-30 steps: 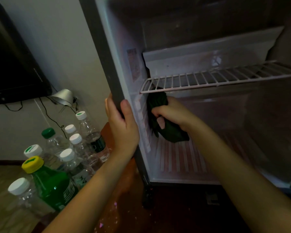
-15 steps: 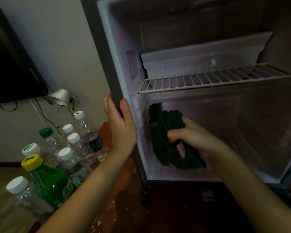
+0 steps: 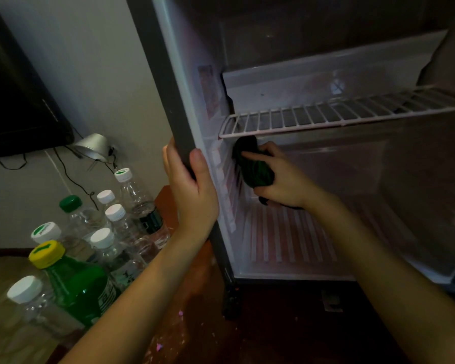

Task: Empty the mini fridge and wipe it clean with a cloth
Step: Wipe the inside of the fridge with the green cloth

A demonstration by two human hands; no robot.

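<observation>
Just under the white wire shelf, the right hand bunches a dark green cloth against the fridge's left inner wall. Unwiped wall runs downward from the grip; the left hand clasps the frame's grey edge.

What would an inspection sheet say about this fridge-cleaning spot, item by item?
Surface: reddish-brown top under the mini fridge, dimly lit.
Job's things: no food or drink seen inside the fridge; wire shelf bare; green cloth against the left inner wall, just under the shelf; bottles grouped outside to the left, among them a green bottle with a yellow cap.
Clutter: small pink specks on the surface.
Grippers: left hand grips the fridge's front edge; right hand holds the cloth.
Cables: black cables hang down the wall behind the bottles.
Surroundings: dark screen, silver lamp shade, pale wall.
</observation>
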